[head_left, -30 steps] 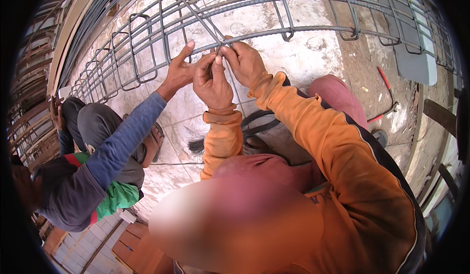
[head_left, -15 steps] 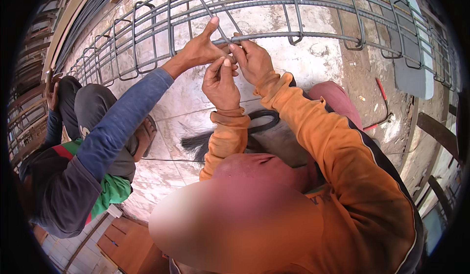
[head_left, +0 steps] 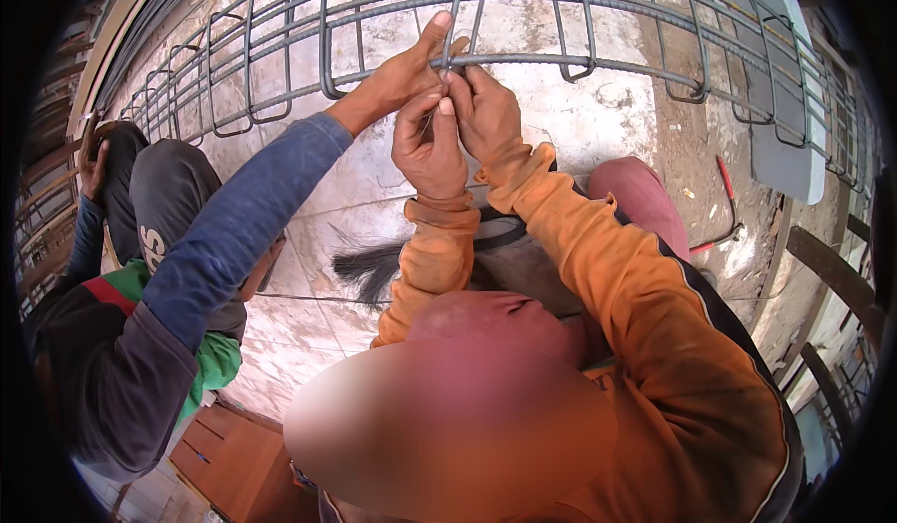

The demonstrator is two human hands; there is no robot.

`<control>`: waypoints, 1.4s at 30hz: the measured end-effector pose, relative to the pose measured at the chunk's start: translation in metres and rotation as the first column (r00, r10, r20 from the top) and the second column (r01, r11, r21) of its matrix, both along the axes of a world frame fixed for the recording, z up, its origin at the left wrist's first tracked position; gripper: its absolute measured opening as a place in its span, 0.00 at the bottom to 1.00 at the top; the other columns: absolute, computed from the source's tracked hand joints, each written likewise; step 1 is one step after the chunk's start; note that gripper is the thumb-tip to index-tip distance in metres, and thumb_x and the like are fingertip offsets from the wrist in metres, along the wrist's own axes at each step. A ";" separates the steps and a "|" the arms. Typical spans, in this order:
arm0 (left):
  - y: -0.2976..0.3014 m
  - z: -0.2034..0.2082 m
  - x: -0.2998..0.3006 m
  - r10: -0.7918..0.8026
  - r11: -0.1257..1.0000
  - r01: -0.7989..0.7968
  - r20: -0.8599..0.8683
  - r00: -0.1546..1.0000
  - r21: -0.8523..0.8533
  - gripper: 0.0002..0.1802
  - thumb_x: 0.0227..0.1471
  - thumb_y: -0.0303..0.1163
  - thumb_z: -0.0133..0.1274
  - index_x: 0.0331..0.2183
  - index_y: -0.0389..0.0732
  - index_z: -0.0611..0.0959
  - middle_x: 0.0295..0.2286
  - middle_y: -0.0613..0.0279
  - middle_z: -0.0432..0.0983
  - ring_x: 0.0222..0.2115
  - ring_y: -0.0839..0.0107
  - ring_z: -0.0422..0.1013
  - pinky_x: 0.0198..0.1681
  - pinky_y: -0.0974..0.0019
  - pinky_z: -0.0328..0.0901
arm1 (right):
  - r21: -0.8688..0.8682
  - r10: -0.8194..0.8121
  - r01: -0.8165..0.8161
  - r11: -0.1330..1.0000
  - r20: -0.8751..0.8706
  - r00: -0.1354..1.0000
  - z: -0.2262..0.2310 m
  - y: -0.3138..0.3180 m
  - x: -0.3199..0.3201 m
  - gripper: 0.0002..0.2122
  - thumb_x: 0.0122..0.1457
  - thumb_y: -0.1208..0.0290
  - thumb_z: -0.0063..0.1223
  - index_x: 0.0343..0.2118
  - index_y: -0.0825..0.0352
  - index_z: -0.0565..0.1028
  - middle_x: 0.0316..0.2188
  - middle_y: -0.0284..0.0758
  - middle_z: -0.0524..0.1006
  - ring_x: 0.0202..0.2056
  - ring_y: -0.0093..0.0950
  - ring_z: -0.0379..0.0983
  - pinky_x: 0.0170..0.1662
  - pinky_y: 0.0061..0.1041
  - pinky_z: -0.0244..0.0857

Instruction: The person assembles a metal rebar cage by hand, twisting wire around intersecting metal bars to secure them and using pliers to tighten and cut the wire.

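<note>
A long cage of ribbed steel bars (head_left: 523,59) with bent square stirrups (head_left: 327,37) spans the far side. My left hand (head_left: 432,154) is just below the near bar, thumb and forefinger pinched on a thin tie wire (head_left: 427,130). Beside it, my right hand (head_left: 488,112) is closed, its fingertips against the crossing of that bar and a stirrup (head_left: 455,9). What its fingertips hold is hidden. From the left, a co-worker's hand (head_left: 397,74) grips the same crossing, thumb up along the stirrup.
A bundle of black wires (head_left: 366,269) lies on the floor by my left forearm. A hacksaw with red parts (head_left: 727,182) lies to the right. The co-worker (head_left: 121,336) squats at the left. A brown wooden piece (head_left: 224,462) is at the lower left, and a grey board (head_left: 780,140) at the far right.
The slanted stirrup now stands nearly upright, and the co-worker's hand has closed around the crossing. My hands have stayed close together at the joint. The view has shifted slightly.
</note>
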State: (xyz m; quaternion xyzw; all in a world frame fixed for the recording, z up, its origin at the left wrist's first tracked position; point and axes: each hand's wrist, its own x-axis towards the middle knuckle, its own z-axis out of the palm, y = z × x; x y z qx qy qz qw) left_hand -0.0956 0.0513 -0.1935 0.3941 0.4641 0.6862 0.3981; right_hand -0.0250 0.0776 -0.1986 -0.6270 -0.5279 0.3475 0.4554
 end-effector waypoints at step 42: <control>-0.003 0.022 -0.005 0.047 0.996 -0.062 -0.211 0.976 -0.067 0.05 0.51 0.22 0.54 0.33 0.31 0.80 0.28 0.58 0.77 0.26 0.77 0.72 0.30 0.75 0.67 | -0.127 0.291 -0.268 0.955 0.232 0.928 0.013 0.004 0.030 0.18 0.62 0.56 0.42 0.47 0.63 0.71 0.30 0.40 0.78 0.31 0.41 0.74 0.33 0.34 0.67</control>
